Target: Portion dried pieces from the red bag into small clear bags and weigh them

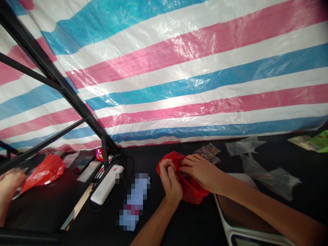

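Observation:
Both of my hands are at a crumpled red plastic bag [196,194] above the black table. My left hand [170,181] has its fingers curled around the bag's left rim, thumb and fingertips close together. At the bag's mouth, my right hand [201,169] grips with bent fingers, the tips partly lost in the folds. What lies inside the bag is hidden. Just behind the right hand are small clear bags of dark bits [208,152]. Under my right forearm sits a scale [246,212] with a white rim and a display at its front.
Loose clear plastic bags [271,179] lie to the right, a green packet [319,141] at the far right. On the left are a phone with a blurred screen [134,201], a white power bank [107,184] and a black metal frame [51,82]. Beyond it, another person's hand [11,181] touches a red bag [47,169].

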`<state>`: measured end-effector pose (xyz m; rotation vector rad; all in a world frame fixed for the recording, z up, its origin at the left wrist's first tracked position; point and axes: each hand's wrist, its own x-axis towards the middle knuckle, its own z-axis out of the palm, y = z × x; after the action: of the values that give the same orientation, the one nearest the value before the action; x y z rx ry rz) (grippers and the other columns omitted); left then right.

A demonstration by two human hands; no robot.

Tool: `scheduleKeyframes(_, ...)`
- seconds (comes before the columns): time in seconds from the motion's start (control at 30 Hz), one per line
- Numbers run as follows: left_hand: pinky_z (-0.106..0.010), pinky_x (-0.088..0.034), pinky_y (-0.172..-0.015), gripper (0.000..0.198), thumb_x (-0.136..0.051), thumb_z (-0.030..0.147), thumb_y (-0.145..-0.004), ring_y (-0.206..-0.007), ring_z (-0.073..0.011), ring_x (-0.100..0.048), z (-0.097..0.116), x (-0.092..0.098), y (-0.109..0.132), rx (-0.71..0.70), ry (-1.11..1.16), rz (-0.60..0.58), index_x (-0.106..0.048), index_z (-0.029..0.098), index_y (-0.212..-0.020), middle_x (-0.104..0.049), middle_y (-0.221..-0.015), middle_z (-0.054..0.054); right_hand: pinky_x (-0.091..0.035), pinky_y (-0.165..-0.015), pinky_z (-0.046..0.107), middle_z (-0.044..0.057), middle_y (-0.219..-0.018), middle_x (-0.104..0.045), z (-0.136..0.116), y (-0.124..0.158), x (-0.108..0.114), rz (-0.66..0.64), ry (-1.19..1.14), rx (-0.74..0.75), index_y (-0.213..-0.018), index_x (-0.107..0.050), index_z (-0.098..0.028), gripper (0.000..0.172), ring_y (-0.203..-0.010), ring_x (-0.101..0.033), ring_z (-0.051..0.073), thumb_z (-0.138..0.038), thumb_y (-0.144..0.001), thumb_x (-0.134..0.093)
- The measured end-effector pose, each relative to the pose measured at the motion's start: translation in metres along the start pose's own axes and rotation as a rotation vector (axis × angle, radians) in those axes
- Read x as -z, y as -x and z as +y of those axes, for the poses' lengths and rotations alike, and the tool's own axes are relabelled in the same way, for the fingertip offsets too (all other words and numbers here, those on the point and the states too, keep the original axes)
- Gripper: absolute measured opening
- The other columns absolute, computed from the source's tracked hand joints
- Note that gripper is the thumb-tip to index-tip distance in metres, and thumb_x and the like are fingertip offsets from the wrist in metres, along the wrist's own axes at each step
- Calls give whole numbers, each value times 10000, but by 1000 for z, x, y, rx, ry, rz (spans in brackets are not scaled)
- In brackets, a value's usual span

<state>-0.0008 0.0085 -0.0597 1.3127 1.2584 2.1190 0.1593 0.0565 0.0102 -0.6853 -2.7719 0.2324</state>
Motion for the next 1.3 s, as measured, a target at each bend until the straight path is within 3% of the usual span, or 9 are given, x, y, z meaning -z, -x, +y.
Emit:
scheduleKeyframes(0.17, -284, -480, -716, 288, -471, 449, -1069, -799, -168, -581, -2, 0, -1, -35, 13, 71, -600, 198, -1127, -607, -965, -51, -412, -1002, 436, 51, -1222, -725, -1, 1, -2, 2, 0, -9, -1271, -725, -293, 355, -1152, -617, 264, -136, -966, -629)
scheduleKeyframes(0.4, -276, -463, -703, 263, -453, 414, -1080, -766, -158, -553, -1, 2, -4, -65, 8, 92, -602, 204, -1133, -582, -918, -29, -453, -932, 454, 93, -1113, -755, 8, -3, -9, 48, 425, -69, -1151, -784, -209, 226, -1066, -642, 307, -157, -963, -668)
scheduleKeyframes(0.53, -294, -468, -764, 278, -463, 436, -1073, -829, -172, -560, 1, 6, -6, -95, -39, 162, -599, 205, -1147, -572, -966, -40, -451, -931, 452, 118, -1114, -762, 18, 0, -3, 34, 495, -172, -1122, -792, -194, 223, -1079, -644, 324, -134, -959, -652)
scheduleKeyframes(0.73, -316, -467, -844, 362, -406, 517, -1080, -922, -195, -589, -4, 2, -7, 95, -176, 106, -580, 217, -1184, -598, -1039, -56, -435, -994, 445, 90, -1156, -752, 11, 2, 1, 11, 148, -152, -1229, -748, -245, 317, -1122, -642, 288, -149, -952, -627)
scheduleKeyframes(0.87, -300, -463, -797, 359, -397, 535, -1076, -851, -178, -580, -5, -1, -12, 219, -134, 124, -555, 230, -1180, -583, -974, -24, -407, -1063, 465, 86, -1188, -744, -2, 1, 0, -30, -32, -86, -1232, -741, -243, 395, -1166, -634, 277, -83, -904, -591)
scheduleKeyframes(1.07, -293, -463, -781, 316, -417, 492, -1075, -805, -165, -554, 1, -1, -13, 154, -53, 141, -547, 220, -1171, -554, -918, -10, -414, -1080, 443, 72, -1127, -756, -15, -1, -4, -61, -176, -77, -1136, -753, -234, 330, -1135, -654, 261, -106, -861, -624)
scheduleKeyframes(1.3, -301, -465, -851, 336, -425, 507, -1072, -919, -177, -567, -2, 3, -16, 126, -55, 143, -543, 223, -1206, -558, -1050, -42, -466, -1022, 391, 60, -1129, -768, -16, 0, -1, -47, -334, -99, -1120, -755, -229, 327, -1102, -678, 249, -99, -840, -647)
